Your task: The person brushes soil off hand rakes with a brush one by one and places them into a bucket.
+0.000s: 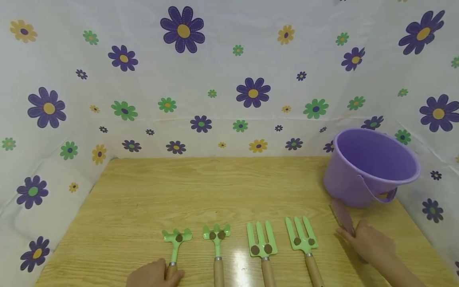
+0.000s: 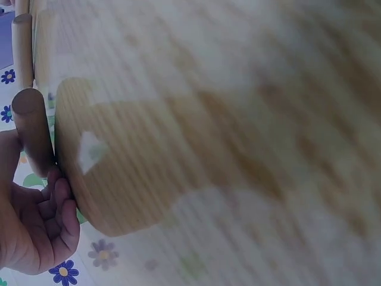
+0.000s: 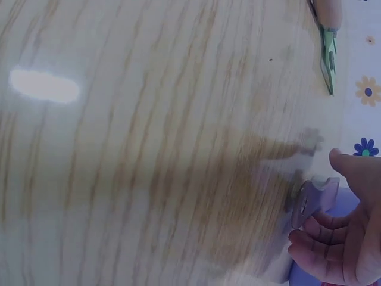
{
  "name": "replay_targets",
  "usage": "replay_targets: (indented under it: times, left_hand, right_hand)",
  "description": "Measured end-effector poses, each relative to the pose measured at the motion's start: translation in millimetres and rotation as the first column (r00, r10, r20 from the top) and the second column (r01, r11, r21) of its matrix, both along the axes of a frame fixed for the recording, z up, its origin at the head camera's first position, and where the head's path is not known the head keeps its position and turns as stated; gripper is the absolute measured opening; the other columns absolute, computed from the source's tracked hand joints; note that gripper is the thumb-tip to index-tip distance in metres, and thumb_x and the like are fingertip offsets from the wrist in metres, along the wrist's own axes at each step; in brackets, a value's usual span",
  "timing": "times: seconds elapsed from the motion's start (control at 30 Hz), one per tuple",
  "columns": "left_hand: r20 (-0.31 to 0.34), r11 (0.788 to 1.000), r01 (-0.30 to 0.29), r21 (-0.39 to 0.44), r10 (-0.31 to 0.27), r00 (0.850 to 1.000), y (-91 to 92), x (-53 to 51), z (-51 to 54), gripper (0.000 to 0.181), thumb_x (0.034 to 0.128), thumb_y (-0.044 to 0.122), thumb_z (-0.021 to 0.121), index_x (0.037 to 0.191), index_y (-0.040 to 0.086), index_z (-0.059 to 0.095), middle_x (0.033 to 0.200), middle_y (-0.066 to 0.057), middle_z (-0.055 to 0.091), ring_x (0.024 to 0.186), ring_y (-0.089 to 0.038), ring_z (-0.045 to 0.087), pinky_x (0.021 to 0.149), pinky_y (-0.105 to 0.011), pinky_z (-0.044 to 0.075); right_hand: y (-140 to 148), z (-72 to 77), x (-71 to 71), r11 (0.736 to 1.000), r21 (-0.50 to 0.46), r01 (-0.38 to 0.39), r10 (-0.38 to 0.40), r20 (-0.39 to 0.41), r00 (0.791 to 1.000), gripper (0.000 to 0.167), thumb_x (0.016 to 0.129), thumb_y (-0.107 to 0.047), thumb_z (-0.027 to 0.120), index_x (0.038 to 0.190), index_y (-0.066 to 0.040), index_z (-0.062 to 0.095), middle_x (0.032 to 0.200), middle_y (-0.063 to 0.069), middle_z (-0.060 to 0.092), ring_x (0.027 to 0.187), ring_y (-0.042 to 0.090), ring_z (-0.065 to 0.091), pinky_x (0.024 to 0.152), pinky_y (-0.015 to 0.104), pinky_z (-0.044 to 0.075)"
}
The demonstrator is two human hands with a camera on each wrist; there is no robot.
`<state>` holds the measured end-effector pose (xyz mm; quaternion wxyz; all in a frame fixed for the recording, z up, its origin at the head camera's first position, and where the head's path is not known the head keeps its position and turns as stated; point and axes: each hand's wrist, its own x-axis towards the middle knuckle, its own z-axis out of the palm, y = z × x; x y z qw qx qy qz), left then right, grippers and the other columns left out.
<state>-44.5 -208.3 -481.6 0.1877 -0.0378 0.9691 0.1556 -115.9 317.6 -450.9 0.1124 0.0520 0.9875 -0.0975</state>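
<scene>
My left hand (image 1: 152,275) holds the wooden handle of the leftmost green hand rake (image 1: 175,251) between thumb and fingers. In the left wrist view this handle (image 2: 34,128) lies between thumb and curled fingers. At right, my right hand (image 1: 373,243) holds a dusty-pink brush (image 1: 343,217), its bristles facing left, just in front of the purple bucket (image 1: 358,187). The right wrist view shows the holed end of the brush handle (image 3: 309,202) against the curled fingers, with the thumb spread apart.
Right of the held rake lie a second green hand rake (image 1: 217,249) and two green hand forks (image 1: 263,243) (image 1: 303,239), wooden handles toward me. Brown round spots mark their heads. A flowered cloth (image 1: 215,71) borders the wooden table (image 1: 215,183) at back and sides.
</scene>
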Motion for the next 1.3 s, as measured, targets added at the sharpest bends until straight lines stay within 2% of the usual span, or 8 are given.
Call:
replay_targets:
  times: [0.17,0.3,0.47,0.57,0.67,0.9,1.1,1.3]
  left_hand:
    - [-0.045,1.000,-0.021,0.023,0.022,0.999,2.8,1.0,2.5,0.049,0.0866,0.051,0.055,0.060,0.011,0.046,0.050,0.001,0.044,0.042,-0.011,0.042,0.039,-0.019,0.031]
    - [-0.035,0.995,-0.055,0.082,0.058,0.998,3.4,0.1,3.4,0.039,0.0839,0.041,0.054,0.059,0.012,0.046,0.050,0.001,0.043,0.041,-0.010,0.038,0.038,-0.018,0.028]
    - [-0.003,0.995,-0.057,0.077,0.058,0.998,1.1,-1.0,4.6,0.031,0.0814,0.034,0.053,0.061,0.011,0.047,0.053,0.000,0.044,0.045,-0.011,0.038,0.041,-0.019,0.029]
    - [-0.020,0.997,-0.041,0.071,0.043,0.999,-1.6,-1.1,6.4,0.029,0.0813,0.030,0.053,0.061,0.011,0.047,0.055,0.001,0.043,0.046,-0.011,0.038,0.042,-0.020,0.031]
    - [-0.077,0.998,0.016,0.062,-0.011,0.997,-5.9,-0.3,6.7,0.030,0.0876,0.025,0.053,0.061,0.012,0.048,0.057,0.001,0.040,0.046,-0.010,0.037,0.041,-0.018,0.031]
    - [-0.134,0.997,-0.042,0.062,0.050,0.990,-11.0,0.5,3.3,0.031,0.0965,0.021,0.043,0.068,0.008,0.044,0.057,0.000,0.038,0.044,-0.010,0.036,0.039,-0.018,0.031]
    - [-0.130,0.998,-0.038,0.046,0.043,0.991,-13.4,0.2,2.3,0.029,0.0986,0.021,0.044,0.076,0.004,0.047,0.058,-0.001,0.038,0.043,-0.009,0.037,0.039,-0.017,0.032]
    - [-0.282,1.000,0.021,-0.005,-0.022,0.959,-15.4,2.7,4.6,0.029,0.0959,0.022,0.055,0.074,0.005,0.048,0.055,0.002,0.036,0.039,-0.008,0.036,0.035,-0.016,0.030]
  right_hand:
    - [2,-5.0,1.4,1.000,-0.021,-0.016,0.016,-0.006,1.000,0.071,0.093,-0.059,0.044,0.092,0.012,0.049,0.073,0.022,0.059,0.066,0.038,0.061,0.046,0.046,0.044]
    - [4,-9.4,0.5,0.999,-0.036,-0.035,0.035,-0.001,0.999,0.060,0.095,-0.049,0.046,0.091,0.011,0.047,0.076,0.024,0.061,0.067,0.042,0.061,0.047,0.048,0.046]
    - [5,-11.0,-0.9,0.998,-0.048,-0.034,0.034,-0.009,0.999,0.045,0.097,-0.035,0.048,0.087,0.009,0.047,0.073,0.020,0.061,0.065,0.039,0.061,0.048,0.049,0.046]
    - [4,-10.3,-1.5,0.998,-0.060,-0.022,0.022,-0.011,1.000,0.042,0.096,-0.032,0.048,0.086,0.008,0.047,0.072,0.018,0.060,0.065,0.036,0.061,0.048,0.047,0.046]
    - [2,-9.3,-2.4,0.997,-0.071,-0.015,0.013,-0.026,1.000,0.041,0.097,-0.031,0.046,0.085,0.008,0.048,0.070,0.016,0.060,0.064,0.034,0.061,0.047,0.047,0.045]
    - [-1,-7.0,-2.7,0.999,-0.052,0.012,-0.014,-0.041,0.999,0.041,0.097,-0.030,0.038,0.079,0.005,0.050,0.069,0.018,0.059,0.062,0.037,0.059,0.046,0.049,0.042]
    - [1,-9.5,1.5,1.000,-0.025,0.013,-0.014,-0.055,0.998,0.041,0.098,-0.030,0.036,0.082,0.005,0.049,0.072,0.025,0.059,0.063,0.043,0.058,0.046,0.051,0.043]
    - [-1,-12.5,4.4,1.000,0.005,-0.002,0.002,-0.069,0.998,0.036,0.100,-0.023,0.038,0.082,0.007,0.046,0.068,0.027,0.059,0.061,0.046,0.059,0.046,0.052,0.045]
